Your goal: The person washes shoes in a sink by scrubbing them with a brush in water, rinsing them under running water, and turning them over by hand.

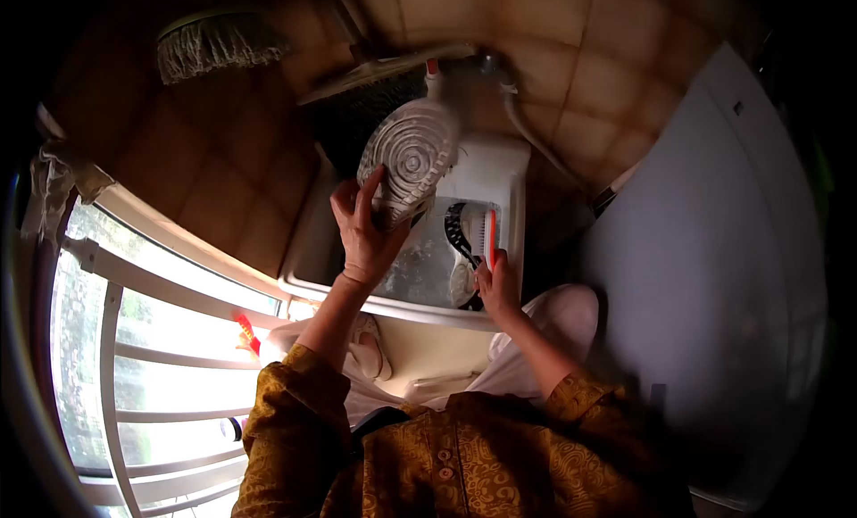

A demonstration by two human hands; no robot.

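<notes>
My left hand (370,223) grips a shoe (412,152) by one end, its pale ringed sole turned toward the camera, above the left part of a white sink (513,174). In my right hand (500,290) is a brush (490,237) with an orange-red back and pale bristles, held upright over the sink's right side. Cloudy water (415,268) fills the basin. Beside the brush, a black and white item (460,232) lies in the water, partly hidden by my right hand.
A tap (433,76) and hose (536,139) are behind the sink. A mop head (219,47) hangs at the upper left. White railings (178,356) cross the window on the left; a large pale panel (705,250) stands on the right.
</notes>
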